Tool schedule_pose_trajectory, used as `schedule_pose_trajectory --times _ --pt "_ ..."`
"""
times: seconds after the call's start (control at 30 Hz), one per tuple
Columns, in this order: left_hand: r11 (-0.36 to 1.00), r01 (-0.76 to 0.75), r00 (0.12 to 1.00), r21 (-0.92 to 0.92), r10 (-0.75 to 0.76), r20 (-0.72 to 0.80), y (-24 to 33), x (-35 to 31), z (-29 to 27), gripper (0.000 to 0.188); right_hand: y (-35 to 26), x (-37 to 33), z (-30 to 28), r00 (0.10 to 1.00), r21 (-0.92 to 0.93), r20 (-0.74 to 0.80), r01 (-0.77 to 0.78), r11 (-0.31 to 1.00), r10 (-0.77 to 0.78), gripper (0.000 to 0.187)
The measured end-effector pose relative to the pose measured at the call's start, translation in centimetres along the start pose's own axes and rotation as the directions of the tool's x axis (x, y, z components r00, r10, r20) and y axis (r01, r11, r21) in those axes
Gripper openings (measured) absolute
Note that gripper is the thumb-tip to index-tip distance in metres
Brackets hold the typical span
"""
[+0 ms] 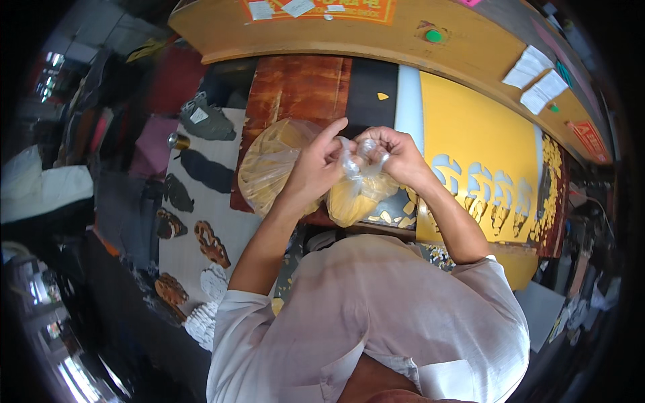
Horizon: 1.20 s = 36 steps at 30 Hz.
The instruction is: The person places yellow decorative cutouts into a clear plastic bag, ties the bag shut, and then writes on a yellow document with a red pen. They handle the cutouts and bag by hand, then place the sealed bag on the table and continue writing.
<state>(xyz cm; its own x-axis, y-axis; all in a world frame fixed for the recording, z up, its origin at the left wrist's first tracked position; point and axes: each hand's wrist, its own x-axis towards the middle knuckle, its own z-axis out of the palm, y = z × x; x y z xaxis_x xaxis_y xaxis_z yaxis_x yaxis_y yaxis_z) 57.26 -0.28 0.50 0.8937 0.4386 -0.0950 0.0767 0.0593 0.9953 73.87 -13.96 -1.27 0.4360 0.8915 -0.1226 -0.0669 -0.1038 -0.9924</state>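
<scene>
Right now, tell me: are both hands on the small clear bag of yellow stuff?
Yes, the left hand and the right hand both pinch the twisted top of the small clear bag.

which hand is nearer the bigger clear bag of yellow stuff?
Left. The left hand overlaps the bigger bag; the right hand is farther right, pinching the smaller bag's twisted neck.

Both hands meet over the middle of the surface (pixel 463 127), the left hand (pixel 316 168) and right hand (pixel 396 156) pinching the twisted neck of a small clear bag (pixel 356 191) holding yellow contents. A larger clear bag (pixel 269 164) lies just beside it, toward the surface's left edge, over a reddish-brown panel (pixel 295 87).
</scene>
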Motion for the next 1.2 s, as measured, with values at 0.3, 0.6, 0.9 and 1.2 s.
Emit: schedule_pose_trajectory --times 0.3,0.6,0.9,1.2 --pt "0.951 0.15 0.914 -0.272 -0.029 0.405 -1.6 3.1 -1.2 0.059 -1.0 0.0 1.5 0.972 -0.361 -0.217 0.005 0.933 -0.089 0.015" --pt "0.977 0.201 0.92 -0.076 -0.162 0.356 -3.1 3.8 -3.2 0.067 1.4 0.2 1.7 0.941 -0.014 -0.32 -0.124 0.992 0.113 0.011" --pt "0.948 -0.144 0.989 0.283 0.147 0.009 -5.8 4.0 -0.4 0.074 -1.5 2.6 2.9 0.966 -0.503 -0.237 -0.032 0.864 -0.103 0.021" --pt "0.97 -0.029 0.981 0.242 0.074 -0.181 -5.6 5.9 0.7 0.055 -0.9 0.1 2.5 0.962 -0.675 -0.214 -0.022 0.737 -0.168 0.024"
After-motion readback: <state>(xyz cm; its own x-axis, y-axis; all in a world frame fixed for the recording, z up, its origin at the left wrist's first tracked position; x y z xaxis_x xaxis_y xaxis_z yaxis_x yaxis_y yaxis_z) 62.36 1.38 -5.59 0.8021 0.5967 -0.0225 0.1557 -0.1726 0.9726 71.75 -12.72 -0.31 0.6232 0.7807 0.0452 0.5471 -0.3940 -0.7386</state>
